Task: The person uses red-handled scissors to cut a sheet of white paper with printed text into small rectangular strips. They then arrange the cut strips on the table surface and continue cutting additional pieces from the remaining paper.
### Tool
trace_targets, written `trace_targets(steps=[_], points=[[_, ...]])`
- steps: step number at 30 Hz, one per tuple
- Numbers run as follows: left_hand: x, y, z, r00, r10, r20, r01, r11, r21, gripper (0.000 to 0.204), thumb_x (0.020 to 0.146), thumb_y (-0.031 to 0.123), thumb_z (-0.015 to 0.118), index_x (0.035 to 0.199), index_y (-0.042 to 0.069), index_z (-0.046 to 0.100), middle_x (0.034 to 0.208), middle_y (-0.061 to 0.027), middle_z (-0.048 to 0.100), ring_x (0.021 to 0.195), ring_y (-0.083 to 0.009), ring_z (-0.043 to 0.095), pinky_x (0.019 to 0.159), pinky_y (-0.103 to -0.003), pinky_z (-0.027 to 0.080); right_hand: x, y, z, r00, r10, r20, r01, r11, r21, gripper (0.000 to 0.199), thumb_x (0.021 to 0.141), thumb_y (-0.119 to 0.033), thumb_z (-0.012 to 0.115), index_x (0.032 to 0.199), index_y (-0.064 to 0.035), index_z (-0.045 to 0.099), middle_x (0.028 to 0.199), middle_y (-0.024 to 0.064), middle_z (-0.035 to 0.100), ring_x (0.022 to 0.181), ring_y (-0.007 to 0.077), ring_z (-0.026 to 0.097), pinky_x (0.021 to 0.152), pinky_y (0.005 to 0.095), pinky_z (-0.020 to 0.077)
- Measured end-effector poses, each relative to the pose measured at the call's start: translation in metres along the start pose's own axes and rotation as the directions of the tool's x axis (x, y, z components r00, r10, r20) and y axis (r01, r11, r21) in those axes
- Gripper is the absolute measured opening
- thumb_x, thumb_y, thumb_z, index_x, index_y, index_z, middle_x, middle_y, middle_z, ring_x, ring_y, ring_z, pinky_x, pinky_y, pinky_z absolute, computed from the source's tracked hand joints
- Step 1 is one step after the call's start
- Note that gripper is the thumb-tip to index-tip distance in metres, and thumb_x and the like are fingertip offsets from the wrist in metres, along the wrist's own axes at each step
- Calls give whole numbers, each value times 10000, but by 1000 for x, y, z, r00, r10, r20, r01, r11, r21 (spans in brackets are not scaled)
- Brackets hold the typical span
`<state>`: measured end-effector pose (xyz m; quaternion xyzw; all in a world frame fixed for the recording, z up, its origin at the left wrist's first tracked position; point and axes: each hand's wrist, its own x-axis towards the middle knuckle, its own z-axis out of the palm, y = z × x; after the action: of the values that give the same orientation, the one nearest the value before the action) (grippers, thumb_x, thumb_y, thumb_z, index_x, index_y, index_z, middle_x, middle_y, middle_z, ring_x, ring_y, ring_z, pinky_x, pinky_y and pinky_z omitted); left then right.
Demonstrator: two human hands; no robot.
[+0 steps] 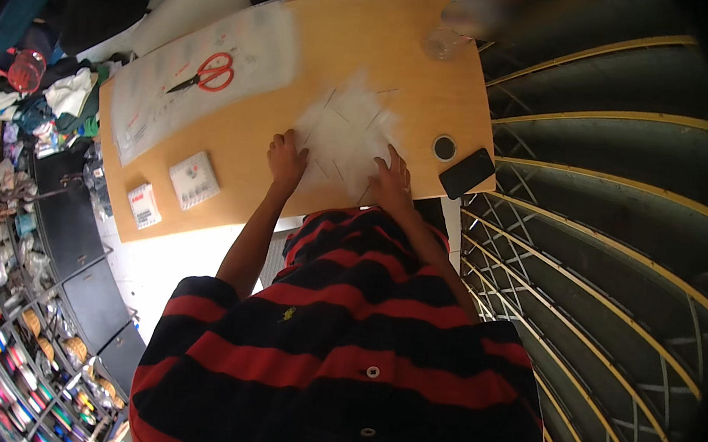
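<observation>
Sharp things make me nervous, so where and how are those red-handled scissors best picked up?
Probably by the red handle loops, coming from the person's right: the scissors lie flat, loops to the right, dark blades pointing left, away from that approach.

White, thin, sheet-like piece [346, 131]: outline was blurred; thin dark straight lines [330, 98] on it were too fine for me to identify. Clear, rounded plastic object [444, 45]: form was smeared. Black-and-red striped, buttoned shirt [342, 348]: was cut off at the view's lower edge.
</observation>
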<state>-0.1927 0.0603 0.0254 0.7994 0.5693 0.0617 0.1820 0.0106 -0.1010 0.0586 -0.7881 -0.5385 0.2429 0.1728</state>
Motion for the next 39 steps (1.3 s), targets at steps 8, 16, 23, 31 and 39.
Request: trace_targets(steps=[8,16,23,31,39], points=[[8,-1,0,997,-32,70,33,999,-5,570,703,198,761,1183,87,474,1027,-176,574,963,-360,569,770,-494,446,6,2,1,999,-31,-30,32,999,37,488,781,-202,661,1218,-42,513,1446,212,250,1299,386,309,1025,519,312],[14,-5,4,994,-43,96,47,998,-43,552,693,182,757,1162,99,478,1002,-171,596,956,-359,578,762,-494,449,15,-7,-9,995,-102,10,102,995,-4,493,793,-213,659,1235,-53,508,1428,211,279,1259,402,352,1007,509,343],[12,-11,9,993,-12,117,26,992,-127,524,713,162,724,1172,120,474,958,-132,604,930,-330,588,765,-499,444,-6,-14,1,999,7,-50,-4,998,60,494,779,-205,662,1222,-44,513,1423,202,269,1276,387,341,1020,517,331],[8,-8,5,996,48,81,-35,987,-157,453,746,150,684,1161,116,504,915,-122,601,887,-324,595,734,-484,458,-35,-3,9,981,159,-112,-149,985,93,490,787,-232,661,1223,-68,511,1417,179,296,1235,419,396,998,502,384],[0,-8,7,987,137,-81,-148,978,-148,505,734,212,711,1186,87,525,1057,-142,551,973,-339,544,764,-498,456,-24,0,7,993,95,-69,-87,990,110,471,804,-224,640,1226,-73,497,1413,186,276,1213,403,415,967,509,402]])
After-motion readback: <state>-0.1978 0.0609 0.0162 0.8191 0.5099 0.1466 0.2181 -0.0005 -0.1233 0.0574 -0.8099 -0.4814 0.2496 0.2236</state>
